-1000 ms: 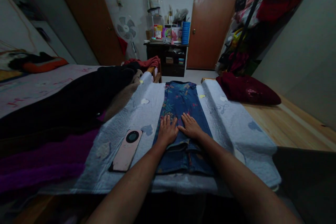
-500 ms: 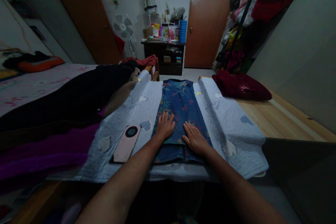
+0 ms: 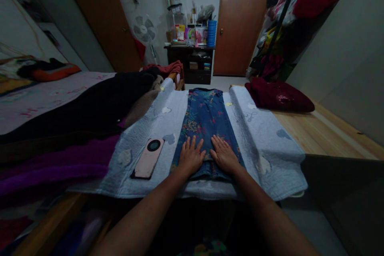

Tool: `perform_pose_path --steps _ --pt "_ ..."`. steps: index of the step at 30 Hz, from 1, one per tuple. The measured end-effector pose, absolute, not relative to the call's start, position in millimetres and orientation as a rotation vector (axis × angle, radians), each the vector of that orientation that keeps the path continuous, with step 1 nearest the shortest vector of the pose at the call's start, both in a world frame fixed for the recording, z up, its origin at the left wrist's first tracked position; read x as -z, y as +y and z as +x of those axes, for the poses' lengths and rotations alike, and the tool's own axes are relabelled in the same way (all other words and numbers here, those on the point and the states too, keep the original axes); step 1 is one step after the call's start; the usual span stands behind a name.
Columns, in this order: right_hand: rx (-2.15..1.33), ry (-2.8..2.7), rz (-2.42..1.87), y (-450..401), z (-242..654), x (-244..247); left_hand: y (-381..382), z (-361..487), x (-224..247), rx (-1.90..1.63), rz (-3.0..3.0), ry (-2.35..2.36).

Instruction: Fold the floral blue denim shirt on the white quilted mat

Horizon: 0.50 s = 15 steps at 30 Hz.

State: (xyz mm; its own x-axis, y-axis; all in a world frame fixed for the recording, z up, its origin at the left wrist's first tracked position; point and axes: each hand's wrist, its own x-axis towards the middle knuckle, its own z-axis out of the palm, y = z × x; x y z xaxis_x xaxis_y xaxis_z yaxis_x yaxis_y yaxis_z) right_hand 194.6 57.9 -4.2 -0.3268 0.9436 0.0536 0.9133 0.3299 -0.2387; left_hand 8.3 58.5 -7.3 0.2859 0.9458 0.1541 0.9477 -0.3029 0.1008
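Observation:
A folded pair of blue floral jeans (image 3: 205, 116) lies lengthwise in front of me on a pale quilted cloth (image 3: 165, 124). Flat on its near part rests my left hand (image 3: 192, 156), fingers spread. My right hand (image 3: 223, 154) presses the same denim a little to the right, also with its fingers stretched out. Neither hand grips anything. Left of the denim, a pink phone (image 3: 148, 159) with a round black camera ring lies face down on the cloth.
Dark clothes (image 3: 81, 108) and a purple fabric (image 3: 60, 164) pile up at left. A folded maroon garment (image 3: 277, 95) sits on the wooden board (image 3: 327, 132) at right. Beyond stand a fan (image 3: 145, 30) and a dark cabinet (image 3: 190, 64).
My left hand has slid toward me and slightly right over the denim, nearer its close edge. The right hand stays about where it was. The view has shifted slightly.

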Motion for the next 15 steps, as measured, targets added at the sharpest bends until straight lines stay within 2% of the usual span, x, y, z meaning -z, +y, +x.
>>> perform_pose_path --steps 5,11,15 --pt "-0.280 -2.381 -1.685 56 196 -1 54 -8 1 0.252 -2.493 -1.856" --pt "-0.521 -2.264 -1.756 70 194 -2 41 11 -8 0.320 -2.534 -1.755" --pt "-0.427 -2.245 -1.774 70 188 4 38 24 1 0.389 -2.772 -1.670"
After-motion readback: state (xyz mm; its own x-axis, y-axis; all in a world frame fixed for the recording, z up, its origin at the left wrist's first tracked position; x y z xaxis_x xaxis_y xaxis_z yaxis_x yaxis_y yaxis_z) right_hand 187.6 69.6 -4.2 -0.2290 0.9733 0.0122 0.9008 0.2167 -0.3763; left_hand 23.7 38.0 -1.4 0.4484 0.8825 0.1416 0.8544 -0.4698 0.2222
